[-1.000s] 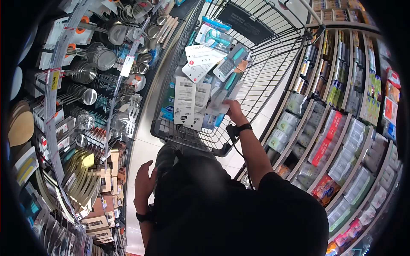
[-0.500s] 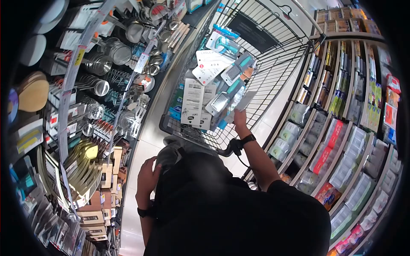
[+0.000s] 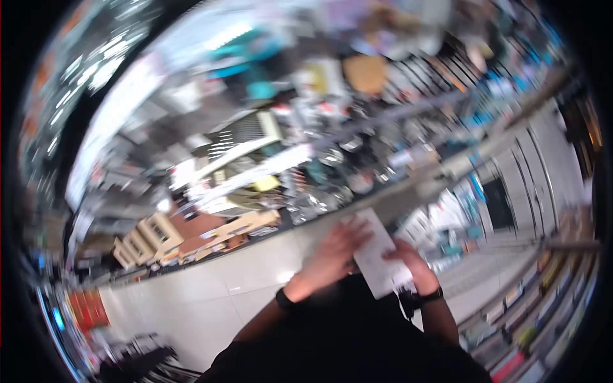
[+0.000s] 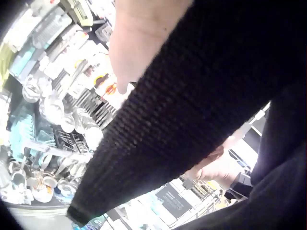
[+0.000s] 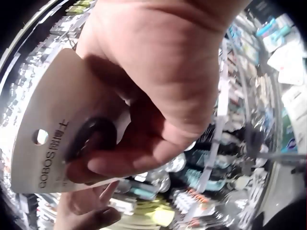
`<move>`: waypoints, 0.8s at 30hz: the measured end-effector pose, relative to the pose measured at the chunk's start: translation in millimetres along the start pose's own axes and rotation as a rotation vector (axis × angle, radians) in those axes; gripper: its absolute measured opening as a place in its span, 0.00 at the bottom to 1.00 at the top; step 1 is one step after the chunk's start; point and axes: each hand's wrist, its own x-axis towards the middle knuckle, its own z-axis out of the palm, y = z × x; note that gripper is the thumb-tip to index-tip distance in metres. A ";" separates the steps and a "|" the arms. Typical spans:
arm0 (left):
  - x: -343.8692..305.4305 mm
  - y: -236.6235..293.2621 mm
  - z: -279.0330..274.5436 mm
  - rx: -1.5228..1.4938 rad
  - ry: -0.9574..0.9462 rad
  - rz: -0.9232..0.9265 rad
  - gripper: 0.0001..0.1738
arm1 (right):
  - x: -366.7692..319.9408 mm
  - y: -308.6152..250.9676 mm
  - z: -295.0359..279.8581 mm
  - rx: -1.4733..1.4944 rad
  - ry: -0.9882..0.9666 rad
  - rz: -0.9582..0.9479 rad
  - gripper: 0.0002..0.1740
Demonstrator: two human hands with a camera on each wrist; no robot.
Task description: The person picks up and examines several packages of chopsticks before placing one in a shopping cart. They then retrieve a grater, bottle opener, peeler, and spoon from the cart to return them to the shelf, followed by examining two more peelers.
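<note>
My right hand grips a flat white retail card in front of my torso. Close up in the right wrist view, the card carries dark lettering, a round hang hole and a black ring-shaped part under my fingertips. The rest of the packaged item is hidden behind the hand. My left hand is stretched toward the card, its fingers overlapping the left edge in the head view. In the right wrist view that left hand appears below the card, fingers loosely extended.
A wire shopping cart with carded kitchen tools stands to the right. A long rack of hanging utensils runs along the far side, with wooden boxes at its lower left. More shelving lies at lower right. Motion blurs the head view.
My right hand has lifted the card out of the cart to in front of my body. The left hand has come up to meet it. My head and body have turned left toward the rack.
</note>
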 end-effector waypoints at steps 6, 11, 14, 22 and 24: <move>-135.2 -16.5 -65.1 -0.208 0.187 -0.281 0.26 | 59.2 42.9 108.9 -0.315 -0.421 0.059 0.30; -223.6 -37.3 -92.2 -0.774 0.638 -0.617 0.18 | 108.3 94.1 205.7 -0.960 -0.216 -0.402 0.20; -253.5 -54.0 -108.7 -0.601 0.667 -0.683 0.17 | 119.3 122.2 241.3 -1.064 -0.433 -0.376 0.18; -286.1 -48.7 -166.2 -0.913 0.870 -0.414 0.15 | 107.1 110.7 341.1 -0.717 -0.231 -0.548 0.10; -294.6 -69.3 -156.9 -0.963 0.894 -0.253 0.15 | 122.2 94.8 357.4 -0.590 -0.186 -0.738 0.14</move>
